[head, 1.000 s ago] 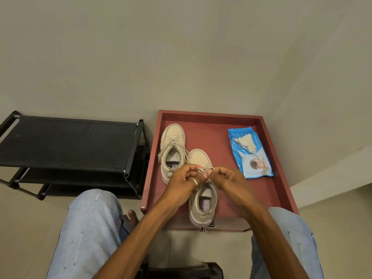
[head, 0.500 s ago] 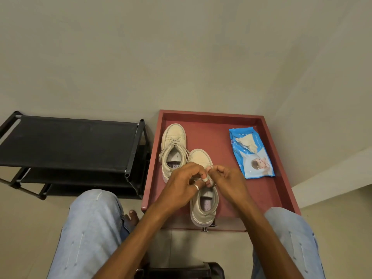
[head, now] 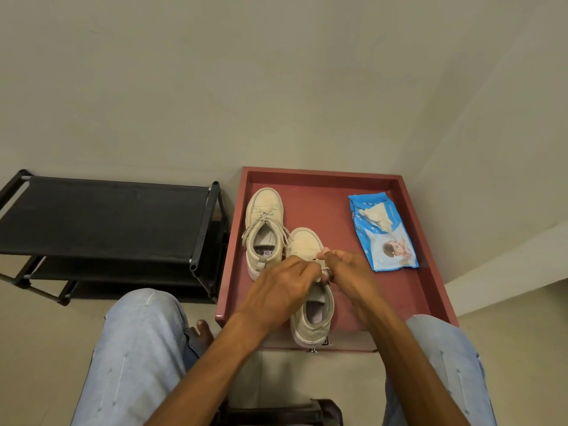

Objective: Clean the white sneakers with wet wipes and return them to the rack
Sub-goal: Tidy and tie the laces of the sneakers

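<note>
The left hand [head: 282, 281] and right hand [head: 347, 272] pinch the nearer off-white canvas sneaker [head: 312, 321] at its lacing, hidden under their curled fingers. It stands on the red-brown rimmed tabletop [head: 399, 302].

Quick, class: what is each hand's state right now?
Left hand: closed, pinching laces on the near sneaker.
Right hand: closed, pinching the same laces.

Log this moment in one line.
left hand: pinching near sneaker laces | right hand: same laces | far sneaker: on red tray | wipes pack: on tray
</note>
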The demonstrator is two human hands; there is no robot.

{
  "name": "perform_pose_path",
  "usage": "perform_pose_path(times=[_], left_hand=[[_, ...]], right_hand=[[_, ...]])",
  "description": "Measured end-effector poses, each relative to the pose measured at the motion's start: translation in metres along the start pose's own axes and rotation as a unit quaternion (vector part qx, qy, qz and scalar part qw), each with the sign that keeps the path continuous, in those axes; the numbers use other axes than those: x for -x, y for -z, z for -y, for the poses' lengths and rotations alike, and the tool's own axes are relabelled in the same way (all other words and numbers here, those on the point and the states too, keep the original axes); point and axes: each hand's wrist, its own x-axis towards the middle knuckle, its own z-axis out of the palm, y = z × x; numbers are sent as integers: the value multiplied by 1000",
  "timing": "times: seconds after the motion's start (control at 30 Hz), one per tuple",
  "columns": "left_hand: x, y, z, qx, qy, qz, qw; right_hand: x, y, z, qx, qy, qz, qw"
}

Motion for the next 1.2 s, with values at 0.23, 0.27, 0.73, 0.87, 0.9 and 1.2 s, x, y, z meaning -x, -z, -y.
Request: perform_pose_path(times=[0.23, 0.27, 0.73, 0.87, 0.9, 1.2], left_hand=[[-11, 10, 1, 347, 311, 42, 884], [-13, 11, 1, 426, 351, 48, 833], [-18, -3, 9, 626, 527, 38, 574], [-19, -2, 8, 639, 534, 28, 553], [-19, -2, 8, 640, 534, 29, 552], [-19, -5, 7, 637, 531, 6, 559]], right_hand=[[1, 3, 3, -38, 34, 1, 999], [1, 2, 3, -34, 35, 5, 999], [15, 17, -15, 313, 201, -107, 922], [19, 7, -15, 375, 221, -83, 897], [17, 6, -15, 376, 224, -88, 895], [9, 19, -16, 290, 241, -76, 923]])
